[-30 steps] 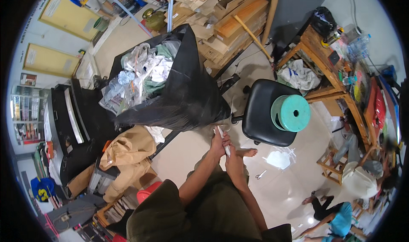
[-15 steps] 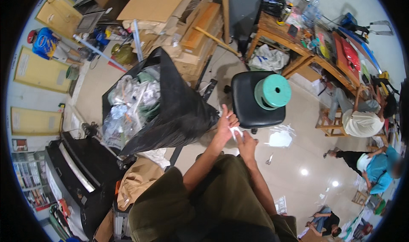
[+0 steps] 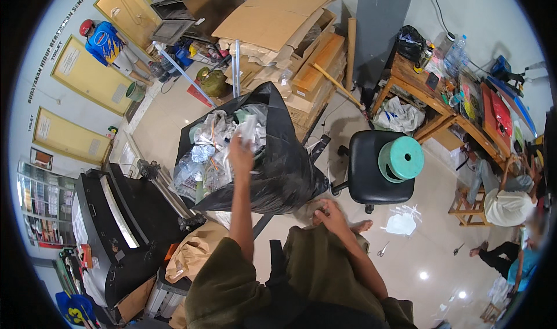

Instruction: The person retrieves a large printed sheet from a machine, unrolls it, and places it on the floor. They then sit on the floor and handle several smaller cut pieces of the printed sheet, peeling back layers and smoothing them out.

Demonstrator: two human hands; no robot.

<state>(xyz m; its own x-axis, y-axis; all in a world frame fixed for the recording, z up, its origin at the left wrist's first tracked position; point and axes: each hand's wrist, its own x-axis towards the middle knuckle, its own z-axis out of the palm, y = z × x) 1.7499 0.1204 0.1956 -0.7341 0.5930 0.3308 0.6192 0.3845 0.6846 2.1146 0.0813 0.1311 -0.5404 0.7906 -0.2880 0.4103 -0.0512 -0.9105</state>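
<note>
— Black plastic, that big rubbish bag [image 3: 278, 172]: why does it stand with its mouth pulled so wide?

— So a raised arm can reach in from above, I'd judge. It is packed with clear wrappers and crumpled white scraps, heaped to the rim, and it stands on the floor just beside the black stool [image 3: 371, 169] that carries a green roll [image 3: 401, 158].

— And the hands?

— The left hand [image 3: 241, 155] is stretched forward at full arm's length, over the bag's mouth, fingers pinched on a pale scrap of paper or plastic [image 3: 248, 127] that sticks up above the knuckles. The sleeve ends at the elbow; the forearm is bare and nearly straight.

— The right one?

— The right hand [image 3: 332, 213] is low, near the knee, fingers curled loosely against the olive cloth of the trousers. Whether it holds anything I cannot tell; nothing shows in it.

— Anything nearby?

— A white plastic piece [image 3: 401, 222] and scissors [image 3: 383, 249] lie on the floor beyond the stool, well apart from both hands.
</note>
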